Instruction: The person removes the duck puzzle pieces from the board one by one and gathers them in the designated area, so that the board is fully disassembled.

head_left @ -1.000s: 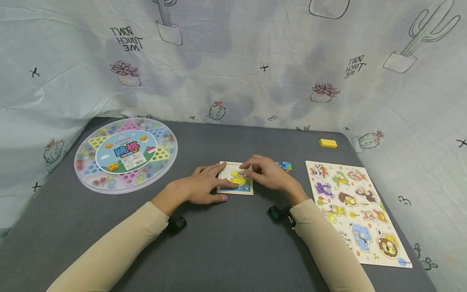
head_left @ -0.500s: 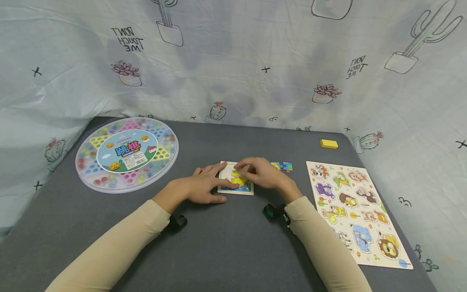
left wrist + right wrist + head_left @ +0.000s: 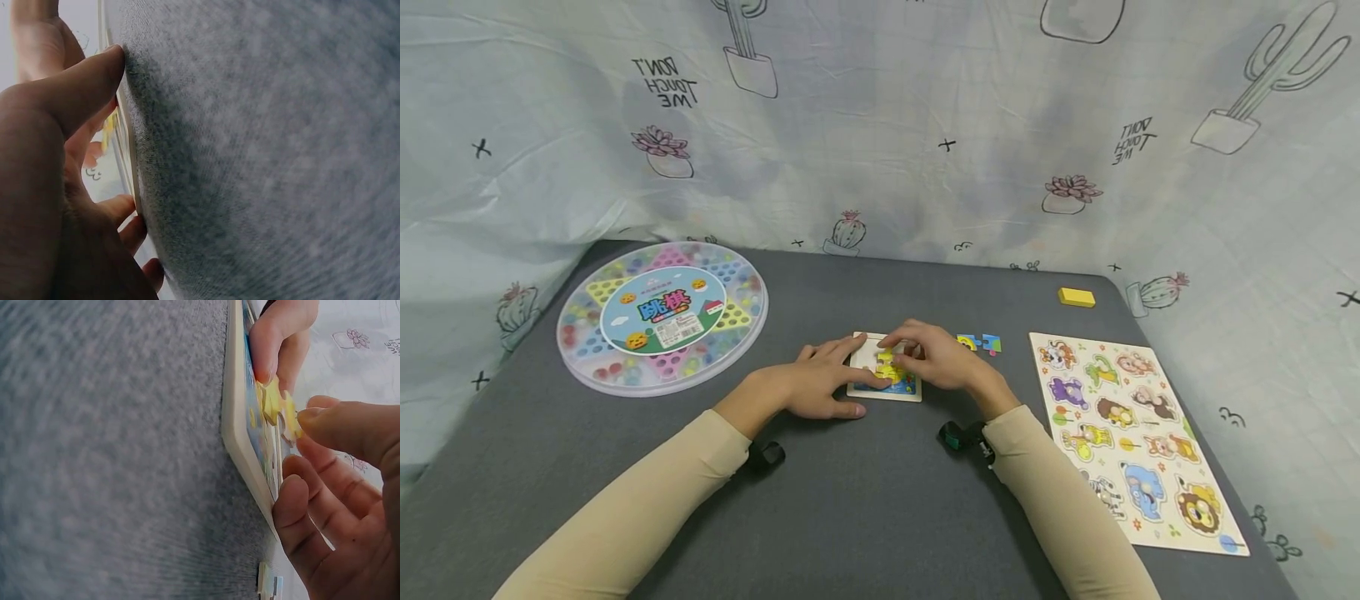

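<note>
A small square jigsaw tray [image 3: 862, 357] with a pale wooden rim lies in the middle of the table in the head view. Blue and yellow pieces fill its near part, and its far left part shows bare. My left hand [image 3: 816, 385] rests over the tray's left side, fingers extended, one fingertip on the yellow pieces. My right hand [image 3: 942, 358] is over the right side, its thumb and index finger pinching a yellow puzzle piece [image 3: 290, 420]. In the right wrist view, this piece stands tilted beside another yellow piece [image 3: 271, 403]; its other fingers reach the tray's rim.
Two loose puzzle pieces [image 3: 980, 343] lie right of the tray. A wooden animal puzzle board [image 3: 1138, 442] is at the right, with a yellow block [image 3: 1076, 297] behind it. A round Chinese checkers set [image 3: 662, 321] is at the left. A printed curtain [image 3: 880, 125] hangs behind.
My right hand has moved slightly left over the tray, uncovering more of the loose pieces at its right. The left hand has stayed in place.
</note>
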`<state>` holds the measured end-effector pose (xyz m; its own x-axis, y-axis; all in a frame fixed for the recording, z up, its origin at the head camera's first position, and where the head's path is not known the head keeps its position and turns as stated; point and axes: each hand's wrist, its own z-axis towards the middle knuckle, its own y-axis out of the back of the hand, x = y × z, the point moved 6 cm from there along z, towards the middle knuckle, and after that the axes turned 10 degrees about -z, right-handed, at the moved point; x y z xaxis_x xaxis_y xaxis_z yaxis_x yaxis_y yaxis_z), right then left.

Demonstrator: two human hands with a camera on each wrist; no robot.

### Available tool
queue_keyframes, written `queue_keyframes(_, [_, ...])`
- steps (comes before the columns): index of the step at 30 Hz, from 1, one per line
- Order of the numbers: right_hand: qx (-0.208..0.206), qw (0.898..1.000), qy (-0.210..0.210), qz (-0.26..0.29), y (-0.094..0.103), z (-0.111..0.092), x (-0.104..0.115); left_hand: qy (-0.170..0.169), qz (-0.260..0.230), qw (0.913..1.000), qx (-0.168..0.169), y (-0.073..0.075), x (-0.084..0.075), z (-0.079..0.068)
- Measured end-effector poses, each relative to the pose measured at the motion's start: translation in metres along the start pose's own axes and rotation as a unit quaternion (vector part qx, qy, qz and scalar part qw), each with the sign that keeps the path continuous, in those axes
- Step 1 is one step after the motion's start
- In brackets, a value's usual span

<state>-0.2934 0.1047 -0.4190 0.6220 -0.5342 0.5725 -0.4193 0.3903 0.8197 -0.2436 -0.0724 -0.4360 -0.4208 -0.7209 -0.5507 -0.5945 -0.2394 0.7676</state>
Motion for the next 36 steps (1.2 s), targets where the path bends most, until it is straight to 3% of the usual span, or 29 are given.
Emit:
queue_keyframes(17, [0.003, 0.999, 0.008, 0.037, -0.001, -0.003, -0.001, -0.005, 0.006, 1.0, -0.002, 0.001, -0.002, 0.0])
queue_keyframes(29, [-0.02, 0.997, 0.03, 0.062, 0.003, -0.007, -0.002, -0.009, 0.006, 0.9999, -0.003, 0.0, -0.001, 0.0])
queue_keyframes(36, [-0.031, 0.997, 0.017, 0.075, 0.007, -0.015, -0.006, -0.009, 0.006, 0.9999, -0.005, -0.001, -0.001, 0.001])
